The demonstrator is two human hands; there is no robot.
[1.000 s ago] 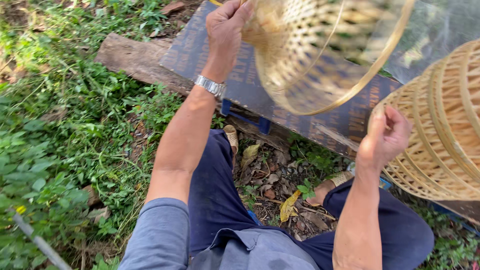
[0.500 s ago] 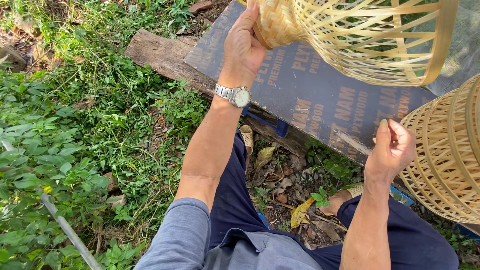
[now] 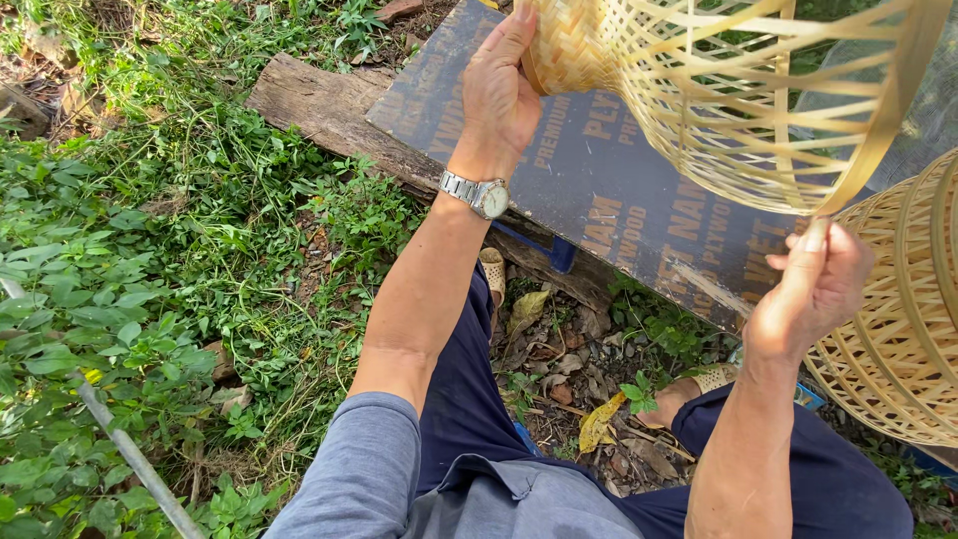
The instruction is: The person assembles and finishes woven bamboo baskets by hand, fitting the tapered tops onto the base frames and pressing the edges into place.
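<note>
Basket [image 3: 738, 100] raised: left fingers [image 3: 509, 45] grasp its woven base, right fingers [image 3: 813, 240] pinch its rim

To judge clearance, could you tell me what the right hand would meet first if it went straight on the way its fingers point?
The right hand points up, its fingertip at the rim band of the raised woven bamboo basket, so that rim comes first; whether they already touch is unclear.
</note>
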